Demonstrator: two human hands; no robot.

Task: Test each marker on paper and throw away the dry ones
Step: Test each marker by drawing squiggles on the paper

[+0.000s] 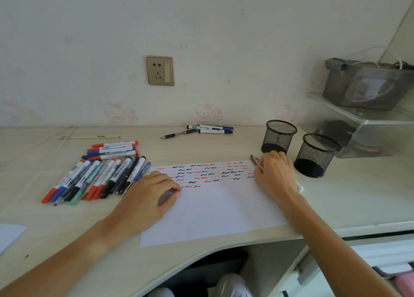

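A white sheet of paper (212, 211) lies on the desk, its upper part covered with rows of red, blue and black squiggles. My left hand (150, 196) rests on the sheet's left edge with fingers curled; a grey shape shows under them, unclear what. My right hand (276, 173) grips a marker (255, 160) at the sheet's top right corner, its dark red tip pointing up-left and its white rear end sticking out behind the hand. A large pile of markers (96, 173) with red, blue, black and green caps lies left of the paper.
Two black mesh pen cups (279, 137) (314, 155) stand right of the paper. A few markers and a pen (208, 130) lie by the wall. A clear shelf with a grey basket (367, 88) fills the right corner. A second paper (9, 234) lies at far left.
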